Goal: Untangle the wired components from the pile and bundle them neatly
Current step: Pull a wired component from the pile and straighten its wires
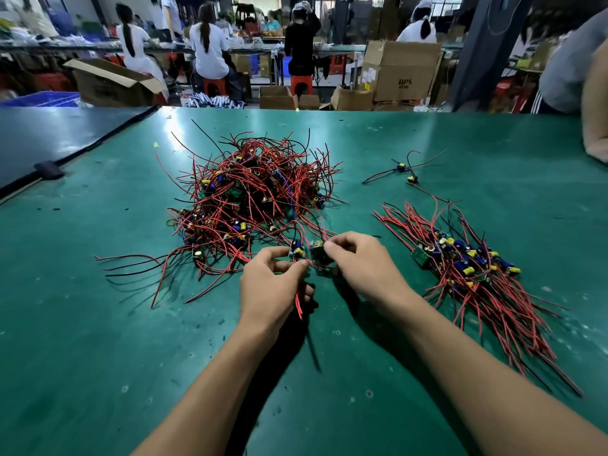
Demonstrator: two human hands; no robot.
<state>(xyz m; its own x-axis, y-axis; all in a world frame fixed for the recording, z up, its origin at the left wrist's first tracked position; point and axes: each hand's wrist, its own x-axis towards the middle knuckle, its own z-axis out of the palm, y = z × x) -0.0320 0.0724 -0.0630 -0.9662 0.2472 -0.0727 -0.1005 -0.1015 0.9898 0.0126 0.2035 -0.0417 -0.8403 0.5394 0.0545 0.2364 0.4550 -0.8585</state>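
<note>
Head view: my left hand (269, 284) pinches a small board (297, 251) with a yellow part. My right hand (362, 264) pinches a second board (318, 253) just beside it, at the near edge of the tangled pile (256, 199). Their red leads run back into the pile. The sorted bundle (477, 274) lies to the right on the green table (98, 324), long axis far-left to near-right.

Tangled heap (253, 192) of red and black wires, green circuit boards, blue and yellow parts, sprawled mid-table, ends splayed outward. Neat sheaf (470, 268) of the same wired boards at the right, wires roughly parallel. Two stray wired pieces (406, 172) beyond it. Small wired board (296, 251) pinched in left hand (269, 291), second wired board (318, 255) in right hand (365, 268), just before the heap.
</note>
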